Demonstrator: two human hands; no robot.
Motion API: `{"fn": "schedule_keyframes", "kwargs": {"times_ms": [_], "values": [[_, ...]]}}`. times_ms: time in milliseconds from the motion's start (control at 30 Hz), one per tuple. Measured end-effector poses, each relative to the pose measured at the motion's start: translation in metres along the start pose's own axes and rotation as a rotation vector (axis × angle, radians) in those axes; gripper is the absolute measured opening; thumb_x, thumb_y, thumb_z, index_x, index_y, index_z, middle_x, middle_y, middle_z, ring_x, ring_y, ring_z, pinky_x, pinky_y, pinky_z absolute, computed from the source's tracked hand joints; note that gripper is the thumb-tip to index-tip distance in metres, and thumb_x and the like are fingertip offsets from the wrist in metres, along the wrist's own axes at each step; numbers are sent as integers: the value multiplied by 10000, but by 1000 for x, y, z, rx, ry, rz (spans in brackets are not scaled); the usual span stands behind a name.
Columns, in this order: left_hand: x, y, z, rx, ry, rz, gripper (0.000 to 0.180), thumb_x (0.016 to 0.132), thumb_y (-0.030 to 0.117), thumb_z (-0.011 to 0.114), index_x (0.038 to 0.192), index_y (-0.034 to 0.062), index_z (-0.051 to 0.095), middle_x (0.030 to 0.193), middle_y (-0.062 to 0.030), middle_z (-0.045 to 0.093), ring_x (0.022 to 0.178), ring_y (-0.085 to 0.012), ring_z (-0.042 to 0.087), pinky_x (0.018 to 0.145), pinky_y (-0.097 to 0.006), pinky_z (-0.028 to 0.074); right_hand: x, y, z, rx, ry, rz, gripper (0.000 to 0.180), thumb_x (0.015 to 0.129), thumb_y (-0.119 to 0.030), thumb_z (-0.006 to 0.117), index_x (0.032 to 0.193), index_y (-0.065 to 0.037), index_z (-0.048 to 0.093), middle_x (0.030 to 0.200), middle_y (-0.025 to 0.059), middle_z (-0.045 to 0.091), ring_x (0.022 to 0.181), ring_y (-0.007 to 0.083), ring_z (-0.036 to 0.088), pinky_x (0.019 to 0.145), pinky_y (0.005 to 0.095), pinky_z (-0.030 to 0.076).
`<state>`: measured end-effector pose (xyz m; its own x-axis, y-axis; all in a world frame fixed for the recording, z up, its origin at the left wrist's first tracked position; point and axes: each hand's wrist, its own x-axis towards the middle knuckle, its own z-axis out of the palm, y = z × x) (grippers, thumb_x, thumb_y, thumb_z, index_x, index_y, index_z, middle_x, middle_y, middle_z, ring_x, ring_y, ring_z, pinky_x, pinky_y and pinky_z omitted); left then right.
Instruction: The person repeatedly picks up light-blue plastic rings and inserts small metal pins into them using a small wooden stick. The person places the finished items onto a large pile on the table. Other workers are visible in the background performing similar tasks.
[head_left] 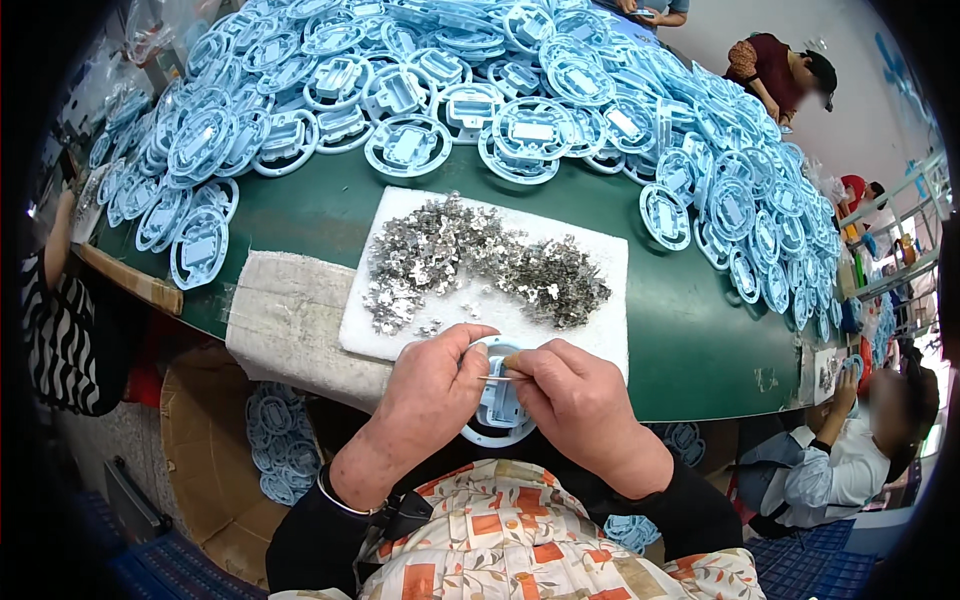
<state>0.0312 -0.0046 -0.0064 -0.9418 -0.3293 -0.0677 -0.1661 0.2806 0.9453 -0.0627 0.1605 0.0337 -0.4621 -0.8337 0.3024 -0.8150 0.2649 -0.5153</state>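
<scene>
Close to my body, a round light-blue plastic ring part (500, 410) with a boxy middle is held at the table's near edge. My left hand (430, 390) is closed around its left side, thumb near the middle. My right hand (585, 405) pinches over the part's upper right; a thin pale sliver shows between the two thumbs, too small to name. Just beyond my hands, a heap of small shiny metal clips (440, 245) lies on a white foam sheet (590, 345).
A big pile of similar blue parts (530, 130) covers the far side of the green table (690, 340). A folded whitish cloth (290, 305) lies left of the foam. Below stands a cardboard box (205, 450) with more parts. Other people work at right, far right and left.
</scene>
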Motion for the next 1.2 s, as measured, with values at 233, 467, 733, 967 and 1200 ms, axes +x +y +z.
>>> {"fn": "schedule_keyframes", "kwargs": {"times_ms": [233, 467, 733, 967, 1200], "values": [[1, 2, 1, -58, -14, -53, 303, 1039, 134, 507, 1198, -80, 649, 721, -46, 671, 577, -71, 590, 526, -267, 510, -11, 5, -14, 24, -85, 36, 306, 893, -70, 709, 1198, -68, 676, 758, 77, 625, 630, 275, 652, 550, 383, 523], [1, 3, -1, -61, -10, -59, 307, 1030, 137, 512, 1192, -78, 658, 683, -35, 660, 562, -75, 584, 521, -267, 491, -16, 7, -21, -77, -108, 76, 363, 889, -125, 717, 1250, -169, 697, 662, 40, 621, 575, 249, 654, 492, 388, 498], [2, 1, 1, -39, -12, -57, 311, 1031, 137, 510, 1192, -85, 656, 690, -43, 665, 568, -82, 595, 536, -268, 510, -19, 8, -26, -253, -199, 41, 457, 830, -86, 745, 1264, -224, 707, 648, 16, 571, 532, 211, 610, 465, 362, 479], [3, 3, -1, -39, -26, -66, 317, 1032, 136, 501, 1196, -90, 652, 712, -61, 680, 552, -88, 603, 506, -273, 509, -16, 9, -27, -292, -212, -4, 471, 811, -100, 738, 1264, -225, 700, 650, 8, 549, 537, 201, 610, 456, 362, 474], [2, 3, 2, 26, 29, -23, 295, 1019, 125, 513, 1167, -73, 675, 689, -97, 673, 571, -112, 605, 549, -304, 495, -6, -4, -32, -293, -294, 34, 379, 816, -89, 713, 1189, -153, 676, 659, 34, 571, 564, 243, 641, 466, 385, 489]]}}
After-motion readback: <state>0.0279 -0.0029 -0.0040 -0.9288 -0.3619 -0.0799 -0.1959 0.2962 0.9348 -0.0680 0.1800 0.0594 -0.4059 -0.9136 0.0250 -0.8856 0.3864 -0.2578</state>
